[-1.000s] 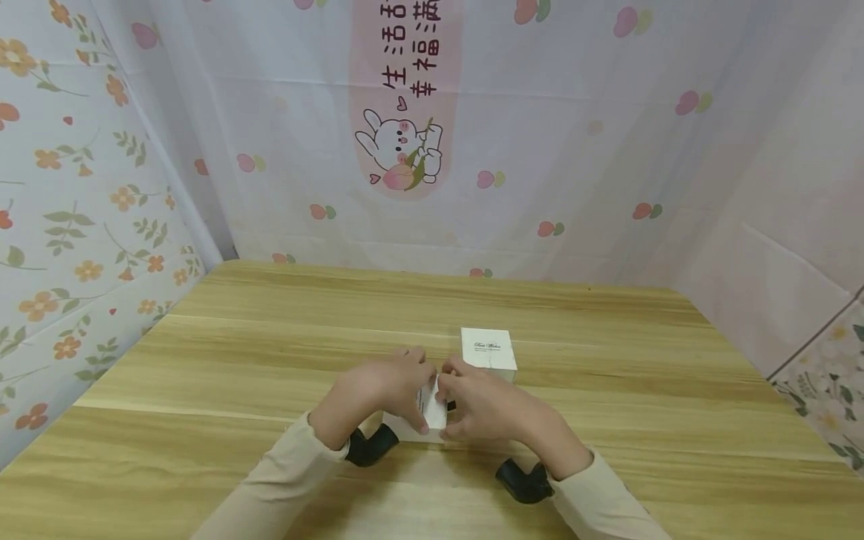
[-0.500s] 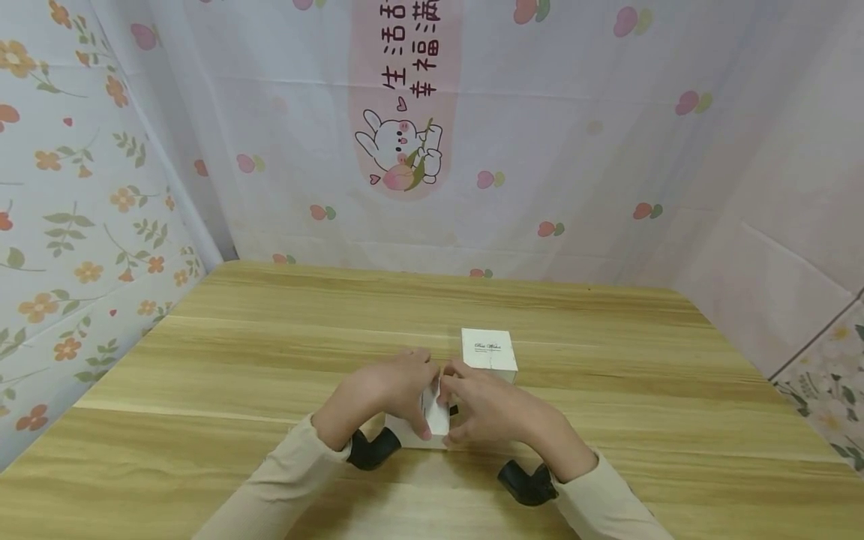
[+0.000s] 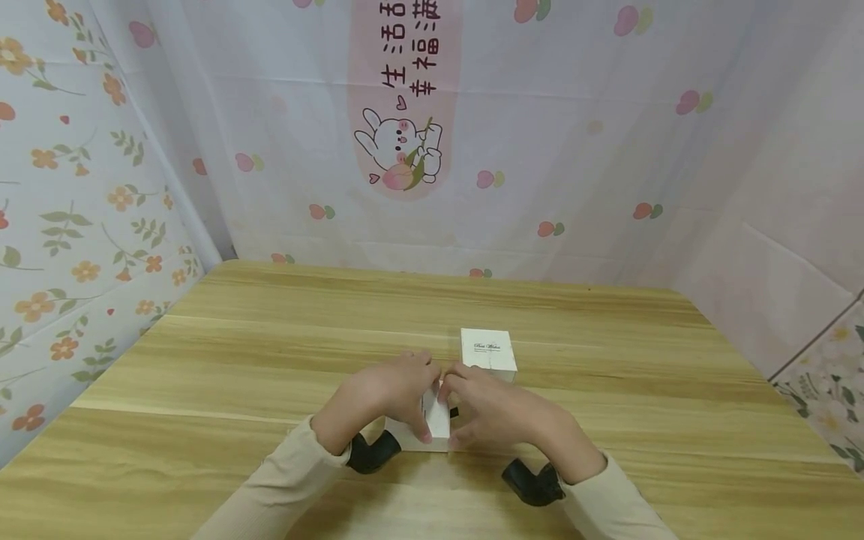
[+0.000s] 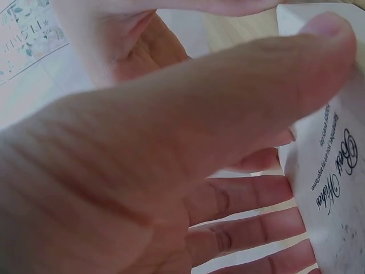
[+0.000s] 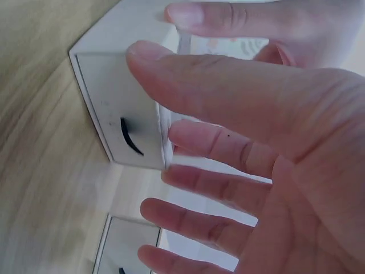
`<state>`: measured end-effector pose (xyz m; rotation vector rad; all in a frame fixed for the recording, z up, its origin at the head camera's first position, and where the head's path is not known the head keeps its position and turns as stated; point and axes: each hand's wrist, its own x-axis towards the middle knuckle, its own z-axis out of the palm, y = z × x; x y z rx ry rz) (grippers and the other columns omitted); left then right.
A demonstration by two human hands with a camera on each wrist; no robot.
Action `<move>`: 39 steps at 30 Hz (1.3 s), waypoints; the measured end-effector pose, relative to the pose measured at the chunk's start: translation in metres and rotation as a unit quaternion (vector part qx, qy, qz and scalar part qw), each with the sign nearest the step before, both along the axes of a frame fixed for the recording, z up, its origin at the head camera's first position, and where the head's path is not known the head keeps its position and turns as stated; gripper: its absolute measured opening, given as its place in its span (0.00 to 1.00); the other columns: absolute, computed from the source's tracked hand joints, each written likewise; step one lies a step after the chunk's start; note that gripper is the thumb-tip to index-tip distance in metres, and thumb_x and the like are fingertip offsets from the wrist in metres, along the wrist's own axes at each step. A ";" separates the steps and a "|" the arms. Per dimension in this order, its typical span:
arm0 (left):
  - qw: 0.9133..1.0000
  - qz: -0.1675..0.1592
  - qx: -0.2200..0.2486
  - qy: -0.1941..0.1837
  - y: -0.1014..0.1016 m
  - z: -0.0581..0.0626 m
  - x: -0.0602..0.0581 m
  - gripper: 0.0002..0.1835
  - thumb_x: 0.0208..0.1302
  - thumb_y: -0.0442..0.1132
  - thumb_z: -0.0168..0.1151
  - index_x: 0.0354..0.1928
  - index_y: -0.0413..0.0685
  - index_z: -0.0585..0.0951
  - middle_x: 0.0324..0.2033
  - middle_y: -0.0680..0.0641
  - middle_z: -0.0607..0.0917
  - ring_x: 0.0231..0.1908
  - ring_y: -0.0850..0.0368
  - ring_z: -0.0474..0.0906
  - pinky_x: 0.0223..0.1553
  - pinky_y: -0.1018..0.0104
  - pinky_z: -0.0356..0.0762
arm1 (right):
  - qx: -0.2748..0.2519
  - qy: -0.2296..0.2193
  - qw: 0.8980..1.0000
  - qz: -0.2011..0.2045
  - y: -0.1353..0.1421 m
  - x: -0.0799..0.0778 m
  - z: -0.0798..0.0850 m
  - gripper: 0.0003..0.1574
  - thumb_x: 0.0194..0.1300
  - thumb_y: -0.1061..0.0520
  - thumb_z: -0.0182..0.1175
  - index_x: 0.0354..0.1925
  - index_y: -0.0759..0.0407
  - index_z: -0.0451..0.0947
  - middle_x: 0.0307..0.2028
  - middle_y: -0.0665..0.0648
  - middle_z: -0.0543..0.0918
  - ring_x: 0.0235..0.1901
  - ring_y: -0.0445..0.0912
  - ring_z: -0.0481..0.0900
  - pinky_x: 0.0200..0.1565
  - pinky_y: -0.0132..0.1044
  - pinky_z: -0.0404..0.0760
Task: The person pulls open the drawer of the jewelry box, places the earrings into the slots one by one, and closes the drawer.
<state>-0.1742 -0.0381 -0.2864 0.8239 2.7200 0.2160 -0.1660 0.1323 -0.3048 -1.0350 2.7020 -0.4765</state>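
Note:
A white cardboard drawer box (image 3: 439,420) lies on the wooden table between both hands. "Best Wishes" is printed on its top, readable in the left wrist view. On its right end is a black ribbon pull (image 5: 130,137); the drawer front looks pushed in, flush with the sleeve. My left hand (image 3: 388,394) grips the box across, thumb on the near edge and fingers on the far side. At the right end, my right hand (image 3: 499,405) has its fingers spread and fairly straight, with thumb and fingertips at the edges of the drawer front.
A second white box (image 3: 487,349) with the same print stands just behind the right hand, its own black pull partly seen in the right wrist view. Black curved pieces (image 3: 371,451) sit at both wrists. A printed curtain (image 3: 574,150) hangs behind the table (image 3: 304,315).
The held box and both hands have shifted slightly toward the person. The black pull shows a little more at the right end. The second box has stayed in place.

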 end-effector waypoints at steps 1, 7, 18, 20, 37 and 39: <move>1.000 0.000 0.002 0.000 0.000 0.000 0.000 0.33 0.38 0.48 0.78 0.48 0.45 0.75 0.42 0.51 0.73 0.41 0.57 0.68 0.43 0.66 0.73 | -0.002 -0.006 1.000 -0.003 0.001 0.000 0.001 0.25 0.49 0.54 0.71 0.44 0.56 0.73 0.48 0.49 0.72 0.50 0.47 0.71 0.53 0.44 0.72; 1.000 -0.001 -0.006 0.004 0.001 -0.001 0.000 0.35 0.37 0.48 0.78 0.49 0.44 0.75 0.41 0.51 0.73 0.38 0.57 0.68 0.39 0.68 0.72 | -0.016 -0.027 0.999 -0.041 0.004 -0.001 0.001 0.22 0.54 0.58 0.67 0.45 0.62 0.71 0.47 0.56 0.76 0.48 0.49 0.73 0.50 0.46 0.73; 1.000 -0.008 -0.005 0.008 0.000 0.001 -0.001 0.36 0.38 0.48 0.78 0.51 0.43 0.74 0.46 0.48 0.74 0.43 0.55 0.70 0.44 0.66 0.73 | -0.005 0.019 1.000 -0.006 0.006 -0.007 -0.011 0.03 0.61 0.65 0.57 0.31 0.62 0.78 0.27 0.49 0.76 0.27 0.38 0.69 0.31 0.30 0.71; 1.000 -0.006 -0.004 0.008 0.000 0.001 -0.001 0.37 0.38 0.48 0.78 0.51 0.43 0.74 0.46 0.48 0.74 0.44 0.55 0.70 0.45 0.65 0.73 | -0.004 0.021 1.000 -0.005 0.005 -0.008 -0.013 0.05 0.62 0.64 0.57 0.29 0.61 0.78 0.25 0.49 0.75 0.26 0.37 0.67 0.29 0.29 0.70; 1.000 -0.001 0.001 0.004 -0.001 0.000 -0.001 0.35 0.38 0.48 0.78 0.49 0.43 0.74 0.43 0.49 0.74 0.41 0.56 0.68 0.43 0.66 0.71 | 0.011 0.008 1.000 -0.019 0.001 -0.009 -0.018 0.09 0.64 0.62 0.56 0.25 0.60 0.74 0.18 0.46 0.67 0.19 0.36 0.62 0.23 0.28 0.65; 1.000 -0.001 0.002 0.004 -0.001 -0.001 -0.001 0.35 0.37 0.47 0.79 0.49 0.43 0.74 0.43 0.49 0.74 0.41 0.56 0.68 0.43 0.67 0.71 | 0.012 0.005 1.000 -0.021 0.001 -0.009 -0.018 0.10 0.64 0.62 0.55 0.25 0.59 0.73 0.18 0.46 0.67 0.19 0.36 0.62 0.22 0.27 0.64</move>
